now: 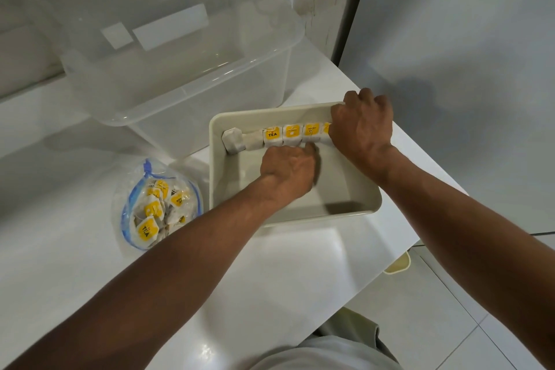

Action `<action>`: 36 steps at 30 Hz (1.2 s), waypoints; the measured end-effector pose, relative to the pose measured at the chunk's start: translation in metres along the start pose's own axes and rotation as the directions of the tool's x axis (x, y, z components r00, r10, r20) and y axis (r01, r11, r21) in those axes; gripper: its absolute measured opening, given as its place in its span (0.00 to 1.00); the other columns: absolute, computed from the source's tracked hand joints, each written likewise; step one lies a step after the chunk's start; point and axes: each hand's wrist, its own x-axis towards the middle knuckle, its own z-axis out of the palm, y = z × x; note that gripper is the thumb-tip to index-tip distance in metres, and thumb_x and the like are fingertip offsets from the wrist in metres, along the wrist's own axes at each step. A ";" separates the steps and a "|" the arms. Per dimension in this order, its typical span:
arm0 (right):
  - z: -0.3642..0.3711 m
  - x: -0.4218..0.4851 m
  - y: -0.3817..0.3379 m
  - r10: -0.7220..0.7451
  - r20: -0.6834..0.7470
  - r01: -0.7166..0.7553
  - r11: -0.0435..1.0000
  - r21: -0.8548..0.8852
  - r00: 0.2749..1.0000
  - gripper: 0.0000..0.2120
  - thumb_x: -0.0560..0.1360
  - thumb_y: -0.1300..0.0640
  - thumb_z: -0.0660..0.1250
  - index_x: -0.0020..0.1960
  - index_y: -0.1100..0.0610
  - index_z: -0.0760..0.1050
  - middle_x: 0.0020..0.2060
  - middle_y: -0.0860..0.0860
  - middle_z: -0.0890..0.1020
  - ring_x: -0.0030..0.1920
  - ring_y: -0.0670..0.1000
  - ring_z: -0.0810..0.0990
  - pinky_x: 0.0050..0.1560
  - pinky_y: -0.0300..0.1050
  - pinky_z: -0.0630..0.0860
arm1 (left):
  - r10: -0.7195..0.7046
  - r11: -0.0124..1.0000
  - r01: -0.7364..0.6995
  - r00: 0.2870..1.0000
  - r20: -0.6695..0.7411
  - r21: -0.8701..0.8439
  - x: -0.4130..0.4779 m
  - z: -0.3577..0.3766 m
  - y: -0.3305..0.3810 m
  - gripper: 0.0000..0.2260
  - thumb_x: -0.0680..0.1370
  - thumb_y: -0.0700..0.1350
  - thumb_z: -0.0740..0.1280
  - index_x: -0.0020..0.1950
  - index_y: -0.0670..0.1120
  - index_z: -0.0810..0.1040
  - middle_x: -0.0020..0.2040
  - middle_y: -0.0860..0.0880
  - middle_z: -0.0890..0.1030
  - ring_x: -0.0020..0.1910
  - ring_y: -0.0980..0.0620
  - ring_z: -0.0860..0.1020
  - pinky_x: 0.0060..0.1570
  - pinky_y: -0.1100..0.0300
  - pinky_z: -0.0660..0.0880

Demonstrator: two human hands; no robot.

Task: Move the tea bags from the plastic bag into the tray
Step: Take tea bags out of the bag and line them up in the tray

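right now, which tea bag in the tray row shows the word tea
The tea bag third from the row's left end: its yellow label reads TEA. The two left of it show no label; those to its right carry other marks.

Tray near half free; tea bags line far wall; clear bin behind.

"TEA" — tea bag tag in tray; another in plastic bag.

The fingertips of the left hand are blurred, tucked under its knuckles. The fingers of the right hand hide the end of the row of yellow-labelled paper tea bags.
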 end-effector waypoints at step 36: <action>-0.020 -0.001 0.034 -0.103 0.192 -0.040 0.782 0.622 0.976 0.14 0.73 0.60 0.61 0.49 0.44 0.80 0.57 0.47 0.78 0.55 0.53 0.79 0.56 0.51 0.78 | 0.057 0.997 -0.054 0.996 0.064 -0.049 0.017 -0.007 0.029 0.27 0.83 0.47 0.54 0.81 0.48 0.51 0.55 0.49 0.83 0.52 0.45 0.82 0.45 0.54 0.72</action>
